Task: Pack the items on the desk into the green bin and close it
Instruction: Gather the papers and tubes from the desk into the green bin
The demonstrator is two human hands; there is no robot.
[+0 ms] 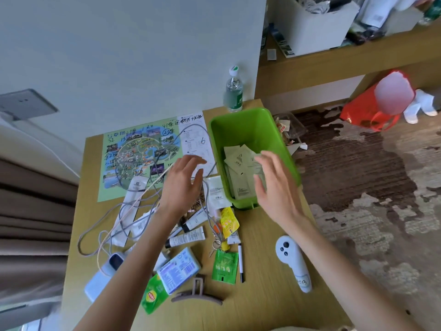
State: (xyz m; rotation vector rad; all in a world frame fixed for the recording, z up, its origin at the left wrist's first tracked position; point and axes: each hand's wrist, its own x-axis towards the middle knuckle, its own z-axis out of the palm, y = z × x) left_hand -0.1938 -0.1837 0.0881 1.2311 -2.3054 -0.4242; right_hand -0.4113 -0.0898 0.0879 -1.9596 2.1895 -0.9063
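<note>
Single view, head-worn, wide-angle. The lens is sitting above the near edge of the desk [267,295], looking forward and steeply down onto its top. Both forearms are coming in from the bottom edge, with the left hand [182,185] and right hand [274,187] reaching to mid-frame, so the camera is working close, within arm's reach. The green bin [238,130] is sitting just right of centre. The wall [119,56] is filling the upper left, the carpet [370,187] is running down the right side, and a shelf [334,60] is crossing the top right corner. Straight edges are bowing outward near the borders.
</note>
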